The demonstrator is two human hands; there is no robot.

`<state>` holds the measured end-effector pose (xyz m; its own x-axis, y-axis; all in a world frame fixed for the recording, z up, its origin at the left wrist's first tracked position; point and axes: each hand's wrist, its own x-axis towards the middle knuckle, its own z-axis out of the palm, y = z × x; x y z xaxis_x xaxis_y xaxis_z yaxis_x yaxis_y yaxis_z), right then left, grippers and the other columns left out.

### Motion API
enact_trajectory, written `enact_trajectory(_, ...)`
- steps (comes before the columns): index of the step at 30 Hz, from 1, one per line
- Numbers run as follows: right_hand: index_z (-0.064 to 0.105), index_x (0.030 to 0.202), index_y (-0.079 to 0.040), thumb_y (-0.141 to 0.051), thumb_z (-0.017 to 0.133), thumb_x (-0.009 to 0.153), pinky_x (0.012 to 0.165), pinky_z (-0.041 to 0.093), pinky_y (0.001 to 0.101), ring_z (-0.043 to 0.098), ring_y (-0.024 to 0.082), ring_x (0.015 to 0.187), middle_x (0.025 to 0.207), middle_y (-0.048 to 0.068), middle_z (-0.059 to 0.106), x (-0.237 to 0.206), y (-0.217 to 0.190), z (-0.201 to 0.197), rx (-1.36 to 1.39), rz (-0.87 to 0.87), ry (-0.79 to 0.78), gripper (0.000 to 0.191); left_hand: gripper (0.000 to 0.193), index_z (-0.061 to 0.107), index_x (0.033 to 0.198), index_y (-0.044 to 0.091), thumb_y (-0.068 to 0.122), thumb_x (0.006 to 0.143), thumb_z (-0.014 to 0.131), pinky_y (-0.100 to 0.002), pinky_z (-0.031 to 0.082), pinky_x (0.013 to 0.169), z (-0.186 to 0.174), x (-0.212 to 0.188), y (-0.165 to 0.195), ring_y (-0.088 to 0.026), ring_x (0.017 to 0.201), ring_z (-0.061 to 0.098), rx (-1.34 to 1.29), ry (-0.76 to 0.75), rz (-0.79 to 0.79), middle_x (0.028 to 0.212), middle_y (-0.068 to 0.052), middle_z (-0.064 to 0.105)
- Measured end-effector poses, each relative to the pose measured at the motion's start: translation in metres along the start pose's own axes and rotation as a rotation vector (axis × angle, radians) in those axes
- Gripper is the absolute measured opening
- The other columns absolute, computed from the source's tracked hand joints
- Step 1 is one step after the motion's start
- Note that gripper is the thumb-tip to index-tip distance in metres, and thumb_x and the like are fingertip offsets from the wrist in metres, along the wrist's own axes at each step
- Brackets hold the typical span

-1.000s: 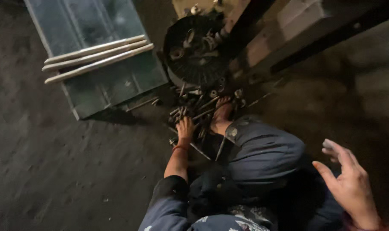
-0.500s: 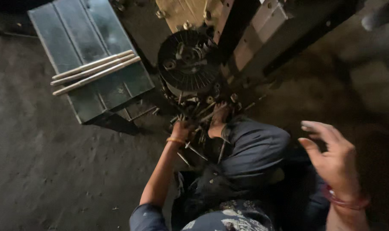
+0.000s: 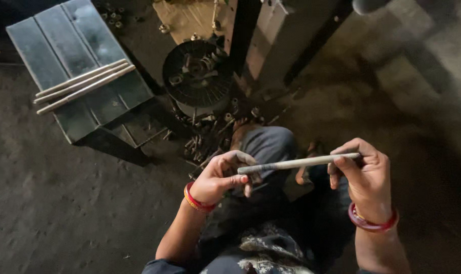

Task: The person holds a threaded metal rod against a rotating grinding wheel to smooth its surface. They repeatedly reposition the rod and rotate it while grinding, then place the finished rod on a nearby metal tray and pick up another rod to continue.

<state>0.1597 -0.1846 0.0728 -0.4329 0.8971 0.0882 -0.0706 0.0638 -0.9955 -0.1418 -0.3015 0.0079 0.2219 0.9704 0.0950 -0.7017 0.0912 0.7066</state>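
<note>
So a second ago the left hand was down in the bolt pile on the floor; now both hands pinch one threaded rod level above the knee, right hand on its far end.

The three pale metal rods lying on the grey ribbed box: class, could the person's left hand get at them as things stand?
Probably not at once. The left hand is pinching one end of a threaded metal rod, so it is occupied. The three pale metal rods lie uncovered on the grey ribbed box, with nothing between.
</note>
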Motion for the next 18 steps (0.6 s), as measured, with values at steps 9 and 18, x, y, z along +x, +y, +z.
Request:
enact_trajectory(9, 0.071, 0.109, 0.006, -0.001, 0.065, 0.102, 0.055, 0.051, 0.0253, 0.063, 0.013, 0.063, 0.078, 0.012, 0.069, -0.015, -0.008, -0.015, 0.108, 0.012, 0.129, 0.012, 0.023, 0.058, 0.125, -0.004, -0.002, 0.102, 0.063, -0.036, 0.061, 0.08, 0.008, 0.018, -0.01, -0.026, 0.089, 0.075, -0.146, 0.039, 0.118, 0.111, -0.023, 0.073)
enact_trajectory(18, 0.07, 0.1, 0.004, 0.015, 0.065, 0.094, 0.082, 0.062, 0.0319, 0.073, 0.021, 0.087, 0.101, 0.018, 0.074, 0.03, -0.006, -0.007, -0.077, -0.356, 0.089, 0.013, 0.027, 0.06, 0.122, -0.004, -0.004, 0.096, 0.067, -0.036, 0.061, 0.08, -0.002, 0.08, 0.015, -0.024, 0.091, 0.075, 0.001, 0.145, 0.352, 0.106, -0.019, 0.074)
